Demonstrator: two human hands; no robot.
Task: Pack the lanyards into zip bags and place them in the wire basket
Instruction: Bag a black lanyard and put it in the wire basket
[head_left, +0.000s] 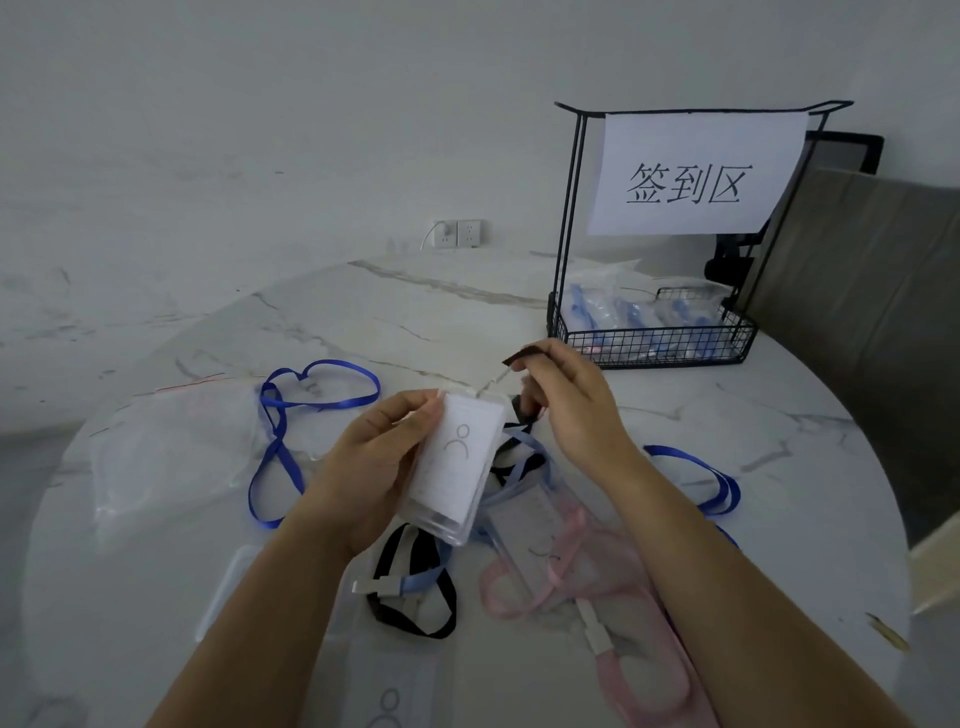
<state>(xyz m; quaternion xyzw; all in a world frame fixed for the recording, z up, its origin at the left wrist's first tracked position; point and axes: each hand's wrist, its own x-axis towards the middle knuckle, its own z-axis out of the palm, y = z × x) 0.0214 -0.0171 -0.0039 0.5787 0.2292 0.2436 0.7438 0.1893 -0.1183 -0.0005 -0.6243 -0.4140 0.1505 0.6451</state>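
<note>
My left hand (382, 457) grips a clear badge holder (457, 467) with a white card inside, held above the table's middle. At the holder's top, my right hand (566, 410) pinches the clip end of a dark lanyard strap (522, 356). Loose lanyards lie on the marble table (415, 322): a dark blue one (280, 431) at the left, a black one (415, 597) and a pink one (571, 577) below my hands, another dark blue one (717, 478) at the right. Empty zip bags (171, 447) lie at the left. The black wire basket (654, 338) at the back right holds several packed bags.
A paper sign (691, 171) hangs on the basket's tall frame. A brown chair back (872, 312) stands beyond the table's right edge. Another badge holder (389, 691) lies at the near edge. A wall socket (457, 234) is behind the table.
</note>
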